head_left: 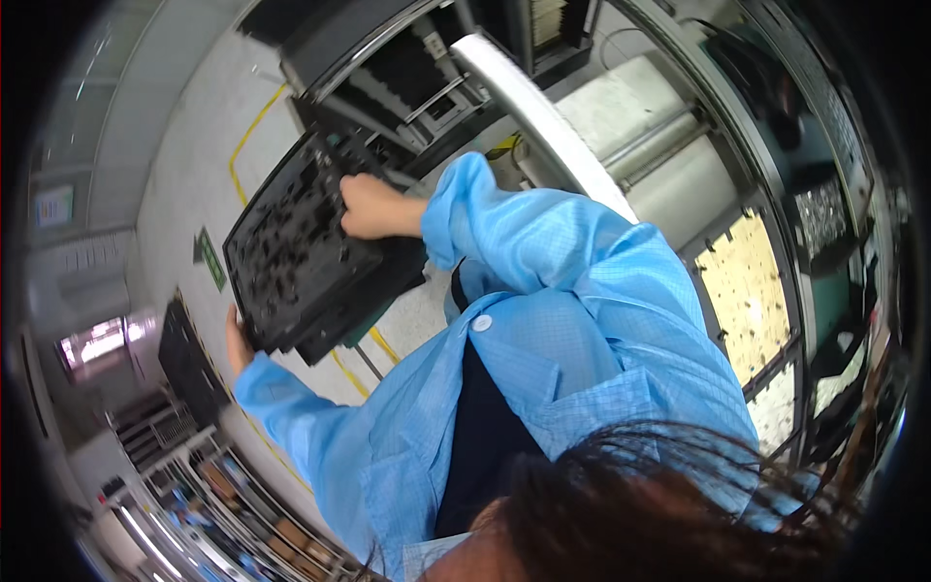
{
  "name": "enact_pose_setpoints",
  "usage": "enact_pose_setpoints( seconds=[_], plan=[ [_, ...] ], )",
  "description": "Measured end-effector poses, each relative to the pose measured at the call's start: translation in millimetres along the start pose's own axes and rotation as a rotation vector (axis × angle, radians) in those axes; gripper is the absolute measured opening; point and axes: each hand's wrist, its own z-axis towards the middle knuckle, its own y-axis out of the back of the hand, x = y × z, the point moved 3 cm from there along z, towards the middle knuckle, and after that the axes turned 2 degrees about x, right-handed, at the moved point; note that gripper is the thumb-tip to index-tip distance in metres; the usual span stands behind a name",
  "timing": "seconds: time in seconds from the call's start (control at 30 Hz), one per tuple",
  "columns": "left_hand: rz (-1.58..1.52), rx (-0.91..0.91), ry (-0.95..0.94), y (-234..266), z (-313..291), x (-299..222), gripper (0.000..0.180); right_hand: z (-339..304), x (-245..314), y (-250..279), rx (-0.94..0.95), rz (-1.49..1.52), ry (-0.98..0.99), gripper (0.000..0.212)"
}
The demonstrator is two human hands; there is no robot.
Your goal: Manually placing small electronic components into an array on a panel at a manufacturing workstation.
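A wide black tray [320,267] is tilted in front of me, with many small black pieces [286,228] scattered over its inside. My left hand [236,341] grips the tray's near left corner, where its fingers are partly hidden by the rim. On the opposite side my right hand [376,207] is closed at the tray's right edge, its fingertips curled out of sight. Dark layers show under the tray's near edge; whether they belong to it I cannot tell. Both arms wear light blue sleeves.
Beyond the tray stands a dark metal rack [427,107]. A pale curved rail [543,121] and a machine frame with a speckled yellowish panel [745,296] are to the right. Yellow lines [236,165] mark the floor. Shelves with boxes [228,485] stand at the lower left.
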Motion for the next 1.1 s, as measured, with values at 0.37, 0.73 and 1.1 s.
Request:
enact_pose_setpoints(
  seconds=[0.37, 0.73, 1.1],
  plan=[
    [0.809, 0.249, -1.347, -294, -80, -99, 0.035, -243, -42, 170, -0.796, 0.190, -0.076, 0.056],
    [0.856, 0.812, -1.090, -663, -147, -60, 0.054, -361, -144, 197, -1.338, 0.216, -0.515, 0.056],
    [0.867, 0.962, -1.068, -701, -134, -29, 0.044, -362, -130, 211, -1.298, -0.163, -0.642, 0.064]
  ],
)
